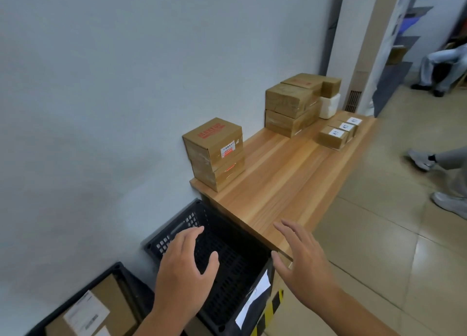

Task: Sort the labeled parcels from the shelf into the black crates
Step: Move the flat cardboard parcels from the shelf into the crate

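Note:
My left hand (185, 270) hovers open over a black crate (227, 257) that shows nothing inside and has a white label on its front. My right hand (300, 257) is open beside the crate's right rim, above the near end of the wooden shelf (285, 174). On the shelf, two stacked cardboard parcels (214, 153) stand at the near left against the wall. A taller stack of parcels (293, 108) stands farther back. Three small labeled boxes (338, 131) sit at the far right edge. A second black crate (106, 303) at the bottom left holds a labeled parcel (91, 313).
A white container (328, 105) stands behind the far stack. The grey wall runs along the left. Other people's legs and shoes (444, 179) are on the tiled floor at the right. A white cabinet (366, 45) stands past the shelf's far end.

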The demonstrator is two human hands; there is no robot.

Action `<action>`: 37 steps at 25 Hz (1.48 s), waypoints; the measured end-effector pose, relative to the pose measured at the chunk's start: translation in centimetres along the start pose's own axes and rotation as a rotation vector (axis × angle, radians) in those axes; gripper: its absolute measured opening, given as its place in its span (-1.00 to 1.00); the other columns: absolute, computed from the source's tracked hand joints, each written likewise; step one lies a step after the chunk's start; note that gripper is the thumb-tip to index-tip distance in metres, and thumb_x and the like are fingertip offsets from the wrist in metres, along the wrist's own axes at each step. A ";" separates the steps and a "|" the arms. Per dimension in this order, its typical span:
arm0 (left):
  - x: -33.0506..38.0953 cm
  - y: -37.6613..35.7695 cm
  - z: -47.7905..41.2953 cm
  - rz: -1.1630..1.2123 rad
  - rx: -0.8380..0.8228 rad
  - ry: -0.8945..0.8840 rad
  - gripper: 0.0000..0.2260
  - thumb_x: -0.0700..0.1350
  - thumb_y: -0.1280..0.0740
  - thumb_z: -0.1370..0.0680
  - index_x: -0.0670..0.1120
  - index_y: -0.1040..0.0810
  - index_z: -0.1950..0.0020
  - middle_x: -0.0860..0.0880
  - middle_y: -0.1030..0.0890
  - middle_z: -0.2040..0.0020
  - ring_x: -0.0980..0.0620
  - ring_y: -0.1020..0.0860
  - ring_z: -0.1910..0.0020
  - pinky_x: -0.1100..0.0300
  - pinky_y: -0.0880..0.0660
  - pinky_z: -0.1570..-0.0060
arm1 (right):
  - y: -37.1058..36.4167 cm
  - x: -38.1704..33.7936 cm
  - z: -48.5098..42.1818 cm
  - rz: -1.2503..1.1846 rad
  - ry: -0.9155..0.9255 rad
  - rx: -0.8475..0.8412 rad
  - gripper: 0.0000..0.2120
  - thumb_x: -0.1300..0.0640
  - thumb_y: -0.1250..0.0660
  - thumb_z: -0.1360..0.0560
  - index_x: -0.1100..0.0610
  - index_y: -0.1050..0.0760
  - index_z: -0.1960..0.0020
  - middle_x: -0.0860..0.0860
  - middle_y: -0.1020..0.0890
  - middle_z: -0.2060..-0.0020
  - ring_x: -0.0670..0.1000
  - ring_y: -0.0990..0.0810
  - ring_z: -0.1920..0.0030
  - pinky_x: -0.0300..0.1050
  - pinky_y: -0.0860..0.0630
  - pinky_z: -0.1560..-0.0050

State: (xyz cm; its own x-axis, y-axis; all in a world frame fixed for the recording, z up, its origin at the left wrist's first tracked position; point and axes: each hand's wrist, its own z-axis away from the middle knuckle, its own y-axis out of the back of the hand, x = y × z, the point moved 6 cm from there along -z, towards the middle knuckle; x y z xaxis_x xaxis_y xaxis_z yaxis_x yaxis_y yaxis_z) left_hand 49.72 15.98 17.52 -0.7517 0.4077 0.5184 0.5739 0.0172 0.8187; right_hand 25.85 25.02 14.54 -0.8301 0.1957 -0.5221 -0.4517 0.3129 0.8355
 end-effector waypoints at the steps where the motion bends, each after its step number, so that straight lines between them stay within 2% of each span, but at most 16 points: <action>1: 0.7 -0.6 -0.2 -0.008 0.001 0.011 -0.51 0.17 -0.38 -0.55 0.21 -0.32 -0.44 0.37 -0.29 -0.28 0.32 -0.30 -0.27 0.12 -0.41 -0.39 | 0.4 0.8 -0.7 -0.006 0.006 -0.005 -0.41 -0.08 -0.37 -0.58 -0.08 -0.28 -0.57 -0.19 -0.35 -0.48 -0.14 -0.34 -0.47 -0.23 -0.23 -0.48; 5: 2.7 -3.0 -2.2 -0.025 0.022 0.044 -0.49 0.17 -0.41 -0.53 0.19 -0.34 -0.44 0.36 -0.30 -0.26 0.32 -0.30 -0.25 0.15 -0.40 -0.35 | 0.8 3.2 -3.0 -0.033 0.045 -0.041 -0.40 -0.05 -0.41 -0.56 -0.04 -0.32 -0.55 -0.17 -0.38 -0.45 -0.13 -0.38 -0.45 -0.26 -0.24 -0.46; 9: 3.4 -5.5 -5.6 -0.021 0.032 0.077 -0.49 0.19 -0.40 -0.53 0.18 -0.34 -0.43 0.27 -0.40 -0.32 0.32 -0.30 -0.24 0.13 -0.45 -0.34 | 0.8 5.3 -6.6 -0.046 0.080 -0.067 -0.41 -0.04 -0.39 -0.58 -0.05 -0.31 -0.56 -0.19 -0.36 -0.46 -0.17 -0.35 -0.45 -0.28 -0.25 -0.45; 16: 2.7 -9.0 -15.0 0.007 0.046 0.156 -0.47 0.18 -0.37 -0.56 0.14 -0.30 -0.47 0.21 -0.39 -0.36 0.21 -0.37 -0.32 0.06 -0.42 -0.38 | -0.6 8.2 -17.8 -0.040 0.135 -0.112 -0.42 -0.04 -0.34 -0.60 -0.07 -0.27 -0.58 -0.22 -0.31 -0.49 -0.18 -0.34 -0.45 -0.32 -0.24 -0.38; 21: 1.9 -9.9 -20.9 -0.007 0.063 0.212 -0.48 0.17 -0.36 -0.56 0.12 -0.32 -0.48 0.22 -0.40 -0.34 0.20 -0.38 -0.31 0.11 -0.42 -0.36 | -2.0 8.6 -25.9 -0.058 0.211 -0.126 -0.42 -0.03 -0.36 -0.59 -0.07 -0.29 -0.57 -0.22 -0.33 -0.47 -0.19 -0.34 -0.44 -0.21 -0.40 -0.37; 25: 0.8 -9.8 -23.9 -0.042 0.077 0.267 -0.48 0.20 -0.35 -0.55 0.15 -0.31 -0.47 0.26 -0.38 -0.33 0.22 -0.39 -0.31 0.11 -0.44 -0.33 | -3.8 7.7 -30.7 -0.073 0.264 -0.171 -0.43 -0.03 -0.38 -0.57 -0.06 -0.33 -0.54 -0.23 -0.36 -0.44 -0.18 -0.42 -0.37 -0.30 -0.36 -0.31; 29: -0.9 -10.5 -26.5 -0.084 0.094 0.374 -0.47 0.22 -0.34 -0.55 0.15 -0.30 -0.48 0.28 -0.33 -0.32 0.26 -0.33 -0.30 0.15 -0.40 -0.33 | -6.2 7.0 -36.1 -0.117 0.325 -0.252 -0.43 -0.06 -0.34 -0.58 -0.14 -0.27 -0.55 -0.30 -0.29 -0.46 -0.20 -0.49 -0.27 -0.31 -0.45 -0.18; 32: -1.7 -11.0 -28.4 -0.115 0.108 0.472 -0.46 0.21 -0.33 -0.57 0.15 -0.27 -0.50 0.22 -0.34 -0.39 0.19 -0.34 -0.39 0.16 -0.36 -0.36 | -7.6 7.0 -40.2 -0.159 0.382 -0.284 -0.40 -0.03 -0.38 -0.56 -0.12 -0.28 -0.55 -0.26 -0.33 -0.44 -0.25 -0.39 -0.35 -0.31 -0.44 -0.27; 34: -2.0 -11.6 -30.0 -0.116 0.123 0.545 -0.45 0.22 -0.32 -0.58 0.16 -0.25 -0.51 0.20 -0.34 -0.43 0.18 -0.32 -0.40 0.15 -0.35 -0.38 | -8.2 7.1 -43.5 -0.199 0.389 -0.312 -0.35 0.02 -0.41 -0.54 -0.10 -0.25 -0.57 -0.23 -0.34 -0.43 -0.28 -0.35 -0.30 -0.25 -0.43 -0.32; 37: -2.6 -12.9 -32.6 -0.120 0.125 0.619 -0.43 0.22 -0.32 -0.58 0.15 -0.22 -0.53 0.19 -0.31 -0.47 0.18 -0.31 -0.44 0.12 -0.35 -0.41 | -9.1 7.5 -48.3 -0.258 0.371 -0.304 -0.25 0.05 -0.44 -0.52 -0.10 -0.17 -0.61 -0.19 -0.32 -0.42 -0.25 -0.34 -0.30 -0.22 -0.42 -0.29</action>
State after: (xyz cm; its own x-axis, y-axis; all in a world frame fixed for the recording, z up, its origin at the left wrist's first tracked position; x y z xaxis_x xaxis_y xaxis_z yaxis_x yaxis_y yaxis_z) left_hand 33.65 -15.08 13.71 -0.8401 -0.2060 0.5019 0.4793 0.1516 0.8645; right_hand 7.99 -21.22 11.32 -0.7149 -0.2101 -0.6669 -0.6842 0.0136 0.7292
